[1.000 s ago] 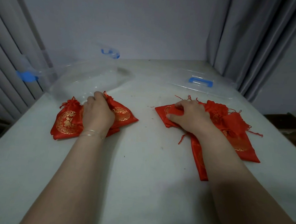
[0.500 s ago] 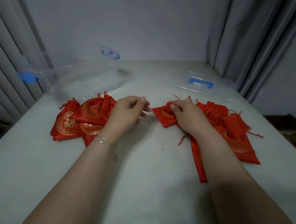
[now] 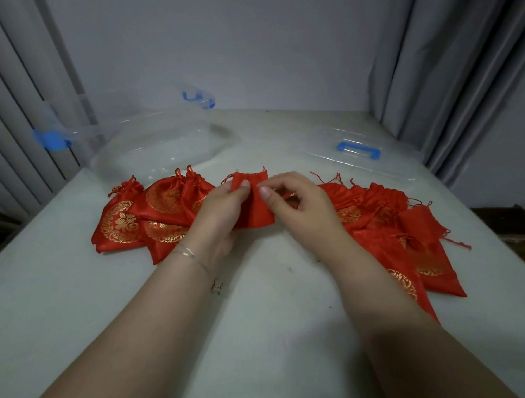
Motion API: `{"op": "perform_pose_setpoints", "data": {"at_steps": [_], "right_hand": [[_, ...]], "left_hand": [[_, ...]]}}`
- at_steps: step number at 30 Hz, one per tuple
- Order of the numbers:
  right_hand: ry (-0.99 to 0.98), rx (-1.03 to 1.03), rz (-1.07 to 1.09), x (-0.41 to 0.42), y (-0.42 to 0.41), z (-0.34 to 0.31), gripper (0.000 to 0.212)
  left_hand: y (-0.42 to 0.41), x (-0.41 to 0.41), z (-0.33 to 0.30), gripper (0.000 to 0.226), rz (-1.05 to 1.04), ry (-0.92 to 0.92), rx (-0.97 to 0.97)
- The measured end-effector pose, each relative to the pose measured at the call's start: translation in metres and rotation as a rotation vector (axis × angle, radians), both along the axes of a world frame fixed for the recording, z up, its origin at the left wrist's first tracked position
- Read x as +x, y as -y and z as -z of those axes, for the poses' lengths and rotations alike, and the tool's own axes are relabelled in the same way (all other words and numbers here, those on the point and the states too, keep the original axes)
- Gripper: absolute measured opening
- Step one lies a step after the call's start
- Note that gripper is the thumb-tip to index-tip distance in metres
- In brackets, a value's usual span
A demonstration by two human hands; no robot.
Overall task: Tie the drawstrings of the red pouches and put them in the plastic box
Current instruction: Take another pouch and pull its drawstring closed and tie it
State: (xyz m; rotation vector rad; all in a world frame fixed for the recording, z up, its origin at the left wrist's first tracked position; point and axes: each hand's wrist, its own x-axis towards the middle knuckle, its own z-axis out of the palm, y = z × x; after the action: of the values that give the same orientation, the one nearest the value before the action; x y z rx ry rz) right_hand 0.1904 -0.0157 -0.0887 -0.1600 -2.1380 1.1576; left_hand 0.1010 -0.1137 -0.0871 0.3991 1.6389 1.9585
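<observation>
Right now both hands meet over the middle of the tabletop (image 3: 263, 335), holding one red pouch (image 3: 253, 204) just off the surface. The left hand (image 3: 221, 215) pinches its upper left side with thumb over the cloth; the right hand (image 3: 297, 206) has its fingers curled at the pouch's right edge, thumb tip against the fabric, seemingly feeling for a drawstring. The mouth of the pouch points toward the far edge and looks open, with thin red cords sticking out at both top corners.

A heap of pouches with cinched necks (image 3: 151, 214) lies toward the left edge, and a looser heap (image 3: 405, 236) sits toward the right edge, cords trailing. The clear plastic box (image 3: 154, 150) waits near the far left corner, none of the pouches inside it that I can see, and its lid (image 3: 361, 155) with a blue handle lies near the far right corner.

So this looks like the tying step. Next, I'd guess, each hand needs a cord end, pulled apart to close the mouth, then knotted.
</observation>
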Motion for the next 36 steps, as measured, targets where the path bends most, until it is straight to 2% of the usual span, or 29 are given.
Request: {"op": "perform_pose_setpoints", "data": {"at_steps": [3,6,9,13,19,23,26,30,33,36], "right_hand": [[-0.083,-0.05,0.085,0.001,-0.007,-0.002,0.023],[0.049,-0.123,0.069,0.003,-0.016,-0.001,0.037],[0.135,-0.122,0.064,0.001,-0.018,0.003,0.027],[0.147,-0.081,0.113,0.0,-0.019,0.002,0.01],[0.208,-0.046,0.151,0.004,-0.02,-0.004,0.017],[0.191,-0.048,0.186,0.008,-0.025,-0.008,0.021],[0.15,-0.077,0.237,0.011,-0.031,-0.012,0.023],[0.116,-0.171,0.302,0.012,-0.035,-0.013,0.028],[0.113,-0.273,0.34,0.009,-0.04,-0.01,0.03],[0.2,-0.223,0.371,0.008,-0.041,-0.007,0.034]], "left_hand": [[0.0,0.007,-0.003,0.019,0.054,-0.114,-0.029],[0.002,0.011,-0.006,0.018,0.118,-0.174,-0.01],[0.001,0.013,-0.007,0.02,0.128,-0.196,-0.001],[0.0,0.01,-0.006,0.034,0.056,-0.186,-0.016],[0.002,0.005,-0.004,0.033,0.038,-0.152,0.02],[0.003,0.0,-0.003,0.035,0.03,-0.19,-0.044],[0.005,-0.005,-0.007,0.035,-0.056,-0.188,-0.029],[0.009,-0.006,-0.007,0.038,-0.152,-0.378,-0.087],[0.011,-0.002,-0.011,0.039,-0.085,-0.412,0.038],[0.013,0.006,-0.014,0.038,0.082,-0.44,0.206]]}}
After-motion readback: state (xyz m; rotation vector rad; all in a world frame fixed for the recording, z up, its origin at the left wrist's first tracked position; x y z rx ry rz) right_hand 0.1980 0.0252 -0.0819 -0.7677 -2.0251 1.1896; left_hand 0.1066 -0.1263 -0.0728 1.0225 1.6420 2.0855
